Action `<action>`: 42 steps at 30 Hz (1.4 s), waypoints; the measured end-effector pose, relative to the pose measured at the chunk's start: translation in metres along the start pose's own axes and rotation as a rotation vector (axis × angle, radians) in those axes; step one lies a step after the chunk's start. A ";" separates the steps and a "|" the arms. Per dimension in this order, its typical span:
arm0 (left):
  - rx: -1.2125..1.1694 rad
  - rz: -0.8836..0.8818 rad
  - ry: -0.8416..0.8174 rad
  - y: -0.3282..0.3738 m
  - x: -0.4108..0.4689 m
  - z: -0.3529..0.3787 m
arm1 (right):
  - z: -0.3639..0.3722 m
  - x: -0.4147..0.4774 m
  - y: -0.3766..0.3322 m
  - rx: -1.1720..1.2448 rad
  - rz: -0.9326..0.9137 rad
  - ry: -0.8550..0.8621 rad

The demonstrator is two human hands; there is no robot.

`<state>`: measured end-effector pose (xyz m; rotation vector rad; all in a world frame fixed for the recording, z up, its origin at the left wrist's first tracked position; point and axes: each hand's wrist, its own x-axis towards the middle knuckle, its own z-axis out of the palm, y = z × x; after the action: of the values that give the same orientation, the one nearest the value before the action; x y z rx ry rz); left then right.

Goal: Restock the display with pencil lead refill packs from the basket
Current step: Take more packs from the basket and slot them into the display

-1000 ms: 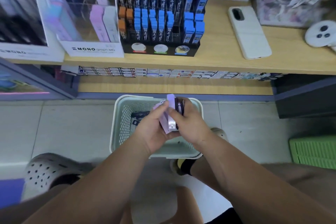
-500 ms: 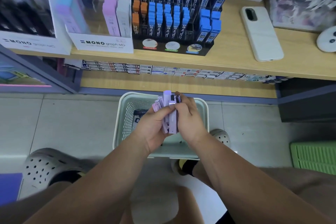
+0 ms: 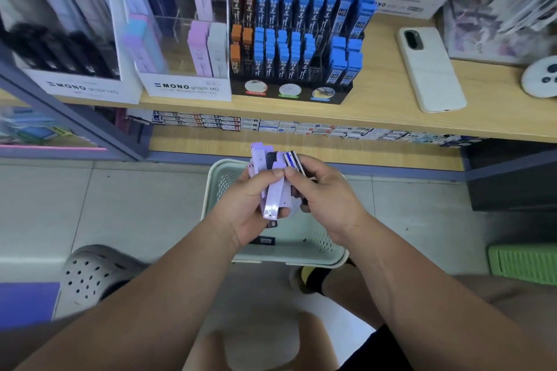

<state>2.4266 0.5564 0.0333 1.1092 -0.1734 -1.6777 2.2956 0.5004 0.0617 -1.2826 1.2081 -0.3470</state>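
Note:
Above the pale green basket [image 3: 313,253] on the floor, my left hand [image 3: 245,208] grips a fanned bundle of lilac lead refill packs [image 3: 272,199]. My right hand [image 3: 325,199] pinches the same bundle from the right, its fingers curled round a dark pack with a striped end [image 3: 294,159]. A few dark packs [image 3: 265,240] lie on the basket's bottom. The clear MONO graph MG display [image 3: 187,86] stands on the wooden shelf up left, with a lilac pack [image 3: 197,48] and a white pack upright in its front row.
A black rack of blue and orange lead tubes [image 3: 301,39] stands right of the display. A white phone [image 3: 429,69] lies on the shelf [image 3: 376,117]. Small boxes line the lower shelf. My feet in grey clogs [image 3: 90,274] flank the basket; a green crate [image 3: 524,263] sits right.
Both hands have risen slightly above the basket with the packs, which are now more fanned out. The view has shifted closer to the shelf.

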 end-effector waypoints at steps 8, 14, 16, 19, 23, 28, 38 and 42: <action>0.075 0.082 0.036 0.056 -0.057 0.020 | 0.009 -0.038 -0.068 0.053 -0.096 -0.132; 0.064 0.203 0.125 0.111 -0.101 0.029 | 0.024 -0.053 -0.123 0.108 -0.173 -0.194; 0.053 0.237 0.150 0.135 -0.112 0.032 | 0.027 -0.051 -0.143 0.103 -0.238 -0.188; 0.009 0.291 0.163 0.168 -0.119 0.034 | 0.030 -0.043 -0.173 0.078 -0.322 -0.135; -0.039 0.331 0.198 0.202 -0.111 0.031 | 0.031 -0.024 -0.208 0.116 -0.400 -0.056; -0.120 0.295 0.225 0.230 -0.091 0.022 | 0.034 0.005 -0.233 0.055 -0.432 0.146; -0.066 0.302 0.251 0.276 -0.077 -0.022 | 0.043 0.067 -0.282 -0.223 -0.545 0.252; -0.068 0.276 0.228 0.273 -0.078 -0.031 | 0.054 0.087 -0.299 -0.402 -0.636 0.319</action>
<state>2.6350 0.5170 0.2245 1.1597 -0.1170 -1.2944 2.4945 0.3627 0.2652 -2.0193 1.1380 -0.8225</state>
